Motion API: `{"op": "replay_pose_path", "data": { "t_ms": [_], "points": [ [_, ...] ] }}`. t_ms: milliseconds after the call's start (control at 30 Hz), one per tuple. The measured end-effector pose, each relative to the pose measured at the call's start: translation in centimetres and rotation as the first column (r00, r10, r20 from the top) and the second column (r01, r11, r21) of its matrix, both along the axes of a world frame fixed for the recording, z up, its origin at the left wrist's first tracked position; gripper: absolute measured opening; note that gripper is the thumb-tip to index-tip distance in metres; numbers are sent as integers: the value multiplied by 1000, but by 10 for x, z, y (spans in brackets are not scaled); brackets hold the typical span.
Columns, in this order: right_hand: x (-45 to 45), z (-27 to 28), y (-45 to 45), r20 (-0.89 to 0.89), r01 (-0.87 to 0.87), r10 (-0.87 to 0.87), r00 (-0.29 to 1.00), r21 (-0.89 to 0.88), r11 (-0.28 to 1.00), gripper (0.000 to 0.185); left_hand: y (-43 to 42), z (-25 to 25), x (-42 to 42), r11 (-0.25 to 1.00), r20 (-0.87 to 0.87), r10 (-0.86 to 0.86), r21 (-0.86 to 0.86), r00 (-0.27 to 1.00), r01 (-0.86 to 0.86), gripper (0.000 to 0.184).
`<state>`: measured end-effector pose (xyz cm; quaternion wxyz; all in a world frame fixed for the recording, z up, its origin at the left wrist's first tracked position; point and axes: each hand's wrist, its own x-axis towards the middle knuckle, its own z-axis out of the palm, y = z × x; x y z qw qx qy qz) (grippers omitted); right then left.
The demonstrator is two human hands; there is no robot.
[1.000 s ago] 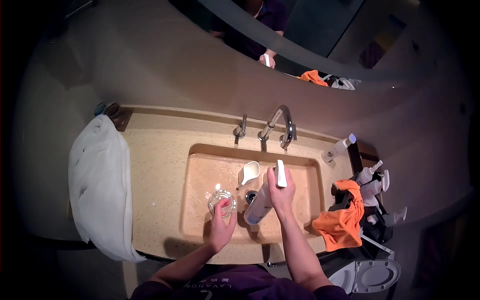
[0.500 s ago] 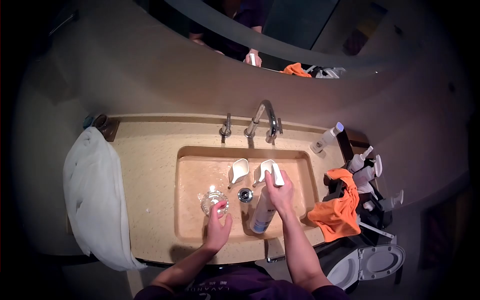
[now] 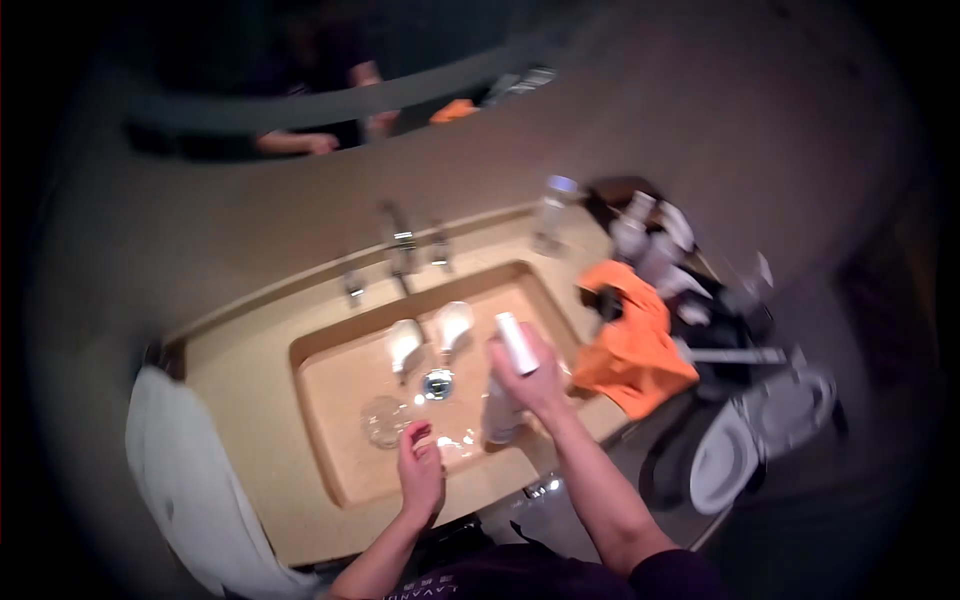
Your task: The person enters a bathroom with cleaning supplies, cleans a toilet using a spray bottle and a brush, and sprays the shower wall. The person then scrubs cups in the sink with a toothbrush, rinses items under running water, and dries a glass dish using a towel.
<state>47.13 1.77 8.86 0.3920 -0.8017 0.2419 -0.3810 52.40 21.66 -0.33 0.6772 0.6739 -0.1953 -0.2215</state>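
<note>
My right hand (image 3: 532, 378) grips a white spray bottle (image 3: 502, 412) by its neck, over the right part of the sink (image 3: 322, 440). My left hand (image 3: 421, 468) is over the sink's front edge with its fingers curled; motion blur hides whether anything is between them. Just beyond it a round clear glass dish (image 3: 384, 422) lies in the basin. Two white cups with handles (image 3: 405, 346) (image 3: 454, 325) lie farther back, behind the metal drain (image 3: 437, 384).
A chrome faucet (image 3: 402, 245) stands behind the sink. On the right are an orange cloth (image 3: 640, 350), a clear bottle (image 3: 552, 215) and several pump bottles (image 3: 632, 228). A white towel (image 3: 190, 480) lies at left, a toilet (image 3: 725, 465) at lower right.
The view has swung to the right and tilted. My left hand has drawn away from the glass dish. My right hand still holds the spray bottle, and both white cups now show fully.
</note>
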Motion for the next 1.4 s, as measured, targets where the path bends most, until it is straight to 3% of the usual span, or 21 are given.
{"op": "replay_pose_path", "data": {
  "t_ms": [67,133,167,200,233,333,367,467,500,600,667,800,867,933,1000,1100,1167,1267,1333,1400],
  "points": [
    [-43,19,20,199,-75,78,977,-26,997,28,-10,-2,-11,996,76,-80,38,994,77,33],
    [-104,23,29,163,-87,100,981,-87,992,32,-23,1,-30,983,172,-181,12,968,181,33],
    [-138,31,39,208,-28,49,977,-102,994,32,-32,-4,-39,967,218,-240,-28,946,252,31],
    [-173,38,54,251,18,11,968,-113,993,31,-34,4,-56,954,157,-290,-24,944,297,28],
    [-210,37,68,242,82,-58,968,-90,993,30,-42,4,-70,916,209,-386,-30,898,400,27],
    [-324,24,121,113,328,-319,941,-73,942,28,-53,22,-146,801,116,-594,-1,796,599,25],
    [-363,14,142,89,456,-449,889,-105,884,30,-57,10,-171,730,89,-672,-93,735,678,23],
    [-473,-10,196,64,772,-774,630,-163,614,32,-72,13,-270,524,137,-844,1,519,852,21],
    [-512,-16,219,43,839,-855,517,-226,496,30,-63,34,-320,473,81,-878,6,471,881,21],
    [-608,-35,286,11,931,-990,141,-341,129,31,-55,36,-432,170,173,-972,53,159,984,18],
    [-655,-40,329,-85,946,-994,-68,-322,-37,32,-43,46,-501,-14,121,-993,-4,-14,1000,18],
    [-723,-37,412,-77,856,-889,-452,-316,-408,30,-12,61,-617,-386,177,-900,96,-398,917,20],
    [-740,-44,446,-43,806,-817,-576,-200,-557,27,-6,58,-665,-486,249,-821,169,-514,857,23],
    [-754,-57,473,-131,668,-658,-742,-230,-708,29,-4,64,-713,-540,269,-770,206,-578,816,26],
    [-769,-65,497,-92,631,-627,-773,-15,-776,25,2,68,-772,-581,362,-709,188,-605,792,29],
    [-805,-76,522,-129,599,-586,-800,-108,-794,24,15,86,-862,-598,436,-697,84,-569,797,40],
    [-836,-71,525,-132,550,-540,-831,-46,-834,22,24,93,-922,-597,492,-700,-7,-517,802,51],
    [-895,-51,529,-126,527,-516,-847,-71,-847,21,49,106,-997,-570,459,-729,2,-507,822,68],
    [-942,-40,532,-87,535,-528,-845,-128,-835,21,57,82,-1032,-570,398,-736,70,-547,818,76],
    [-982,-26,529,-20,530,-530,-848,-4,-848,22,54,51,-1054,-600,268,-731,186,-627,778,82]
  ]
}}
